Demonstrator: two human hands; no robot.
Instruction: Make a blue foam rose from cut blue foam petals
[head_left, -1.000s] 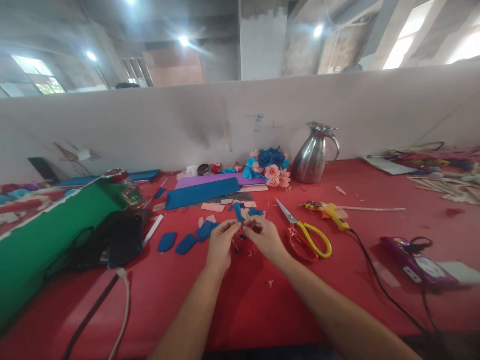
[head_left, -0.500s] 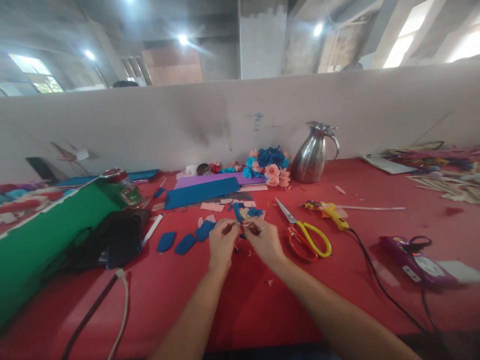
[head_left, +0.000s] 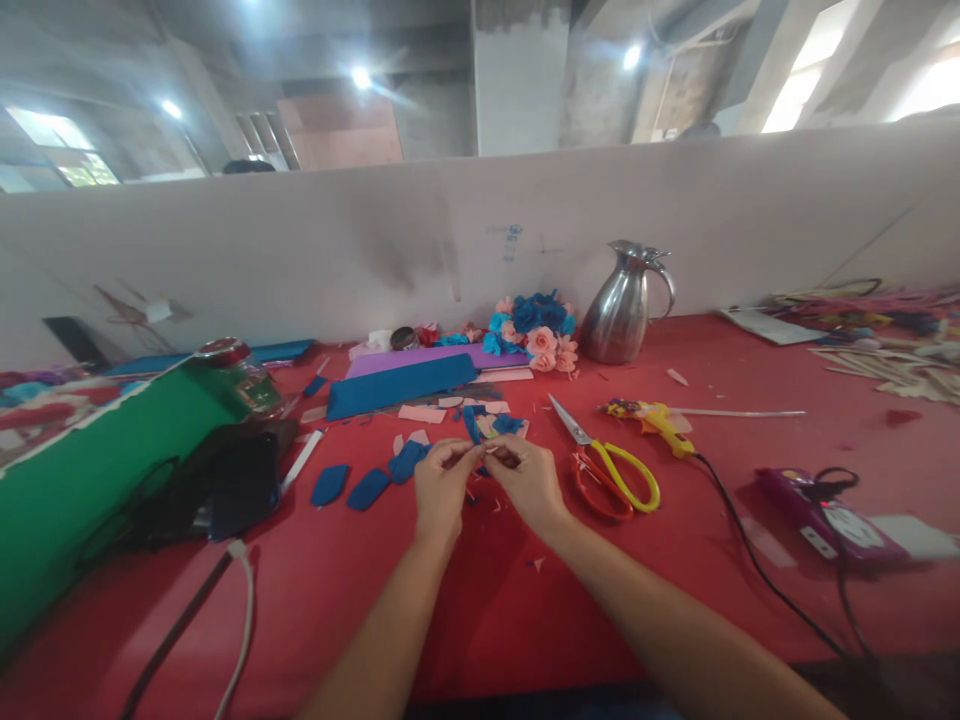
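Observation:
My left hand (head_left: 448,485) and my right hand (head_left: 527,480) meet fingertip to fingertip over the table, both in a pinch. What they pinch is small and mostly covered by my fingers. A curled blue paper strip (head_left: 471,424) shows just beyond the fingertips; I cannot tell whether it is held. Blue paper petals (head_left: 368,489) with cut corners lie left of my left hand. Pink paper pieces (head_left: 421,413) and other scraps are scattered behind my hands. Close to my right hand lie scissors (head_left: 604,462) with one red and one yellow handle, blades apart.
Behind are blue sheets (head_left: 405,385), a purple sheet (head_left: 375,362), a blue-and-pink paper flower bunch (head_left: 541,330) and a steel jug (head_left: 619,305). A yellow glue gun (head_left: 663,425) and corded purple box (head_left: 829,520) lie right; a phone (head_left: 244,480), jar (head_left: 244,375) and green board (head_left: 127,480) left.
My hands stay pinched together in nearly the same place, with only a slight shift of the fingers. The whole view has moved a little.

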